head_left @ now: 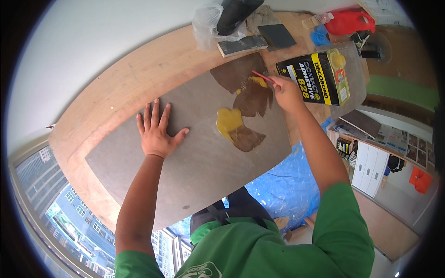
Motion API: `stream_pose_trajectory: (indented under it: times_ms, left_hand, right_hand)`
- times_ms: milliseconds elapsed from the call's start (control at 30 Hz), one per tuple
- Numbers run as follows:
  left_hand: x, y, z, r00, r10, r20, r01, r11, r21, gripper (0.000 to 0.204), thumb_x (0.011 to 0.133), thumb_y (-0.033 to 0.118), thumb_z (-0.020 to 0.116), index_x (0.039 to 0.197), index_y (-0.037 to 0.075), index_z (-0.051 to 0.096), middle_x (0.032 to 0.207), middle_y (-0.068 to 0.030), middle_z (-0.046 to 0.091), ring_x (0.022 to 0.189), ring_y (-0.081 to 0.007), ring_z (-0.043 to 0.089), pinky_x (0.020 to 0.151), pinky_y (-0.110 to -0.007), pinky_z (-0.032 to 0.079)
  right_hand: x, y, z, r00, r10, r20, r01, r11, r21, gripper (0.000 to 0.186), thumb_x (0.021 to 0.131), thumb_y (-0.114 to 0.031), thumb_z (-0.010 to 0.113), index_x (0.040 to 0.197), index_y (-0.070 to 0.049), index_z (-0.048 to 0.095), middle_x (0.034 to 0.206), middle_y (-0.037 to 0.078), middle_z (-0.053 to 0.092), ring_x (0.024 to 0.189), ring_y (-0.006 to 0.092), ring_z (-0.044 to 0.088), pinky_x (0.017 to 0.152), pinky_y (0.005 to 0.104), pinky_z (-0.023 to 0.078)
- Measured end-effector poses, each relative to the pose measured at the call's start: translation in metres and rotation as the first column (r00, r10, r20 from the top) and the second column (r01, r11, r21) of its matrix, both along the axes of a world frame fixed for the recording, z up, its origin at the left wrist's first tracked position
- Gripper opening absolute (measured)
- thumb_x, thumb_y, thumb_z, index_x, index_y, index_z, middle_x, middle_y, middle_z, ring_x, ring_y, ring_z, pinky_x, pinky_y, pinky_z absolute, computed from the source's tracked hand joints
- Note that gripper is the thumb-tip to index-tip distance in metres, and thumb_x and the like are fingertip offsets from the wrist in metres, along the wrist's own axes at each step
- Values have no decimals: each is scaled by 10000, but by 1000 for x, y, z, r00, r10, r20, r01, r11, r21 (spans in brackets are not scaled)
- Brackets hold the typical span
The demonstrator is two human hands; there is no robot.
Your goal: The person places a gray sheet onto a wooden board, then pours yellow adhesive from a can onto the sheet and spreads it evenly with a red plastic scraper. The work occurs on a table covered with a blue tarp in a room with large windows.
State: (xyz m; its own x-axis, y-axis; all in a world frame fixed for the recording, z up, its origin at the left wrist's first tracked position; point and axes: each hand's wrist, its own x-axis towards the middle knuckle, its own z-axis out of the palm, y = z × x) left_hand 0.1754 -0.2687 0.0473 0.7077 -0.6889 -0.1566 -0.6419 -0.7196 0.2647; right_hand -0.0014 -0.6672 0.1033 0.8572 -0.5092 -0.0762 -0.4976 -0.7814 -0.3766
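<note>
Red tool (262, 76) tip hidden in glue (229, 119) | R hand (286, 91) grips | L hand (156, 129) flat on panel (194, 157)

red tool (262, 77) mostly hidden in right hand (286, 92); bag (209, 23) contents too blurry to tell.

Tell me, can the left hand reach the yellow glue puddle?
Probably yes. The left hand lies flat on the grey sheet, and only bare sheet lies between it and the glue puddle.

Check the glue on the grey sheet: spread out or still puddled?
Partly spread: glue sits in a thick yellow puddle, thin brown smears around it on the sheet.
</note>
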Motion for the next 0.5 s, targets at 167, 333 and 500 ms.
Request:
stream_pose_trajectory:
  times_ms: [167,333,500]
  left_hand:
    - [0,-1,0,1000,11,-10,-11,1000,-6,996,808,777,703,1621,269,435,1754,-38,252,1633,-285,158,1323,-558,69]
    - [-1,0,2,1000,3,1,-3,1000,-13,1004,802,727,749,1626,255,422,1751,-45,260,1630,-292,169,1324,-549,79]
    - [0,-2,3,1000,12,-1,-12,999,39,974,828,794,668,1622,280,432,1753,-24,254,1636,-259,135,1335,-532,47]
  right_hand:
    - [-47,37,15,988,143,-59,-138,987,80,314,962,32,580,1234,-34,722,1129,151,734,1079,359,666,940,412,537]
    - [-22,8,16,988,-33,149,19,995,94,266,984,-30,631,1220,-63,748,1135,138,742,1086,335,676,958,401,535]
    - [30,-43,2,969,205,139,-202,979,-35,271,993,-51,616,1224,-74,755,1224,145,740,1166,349,661,1016,411,524]
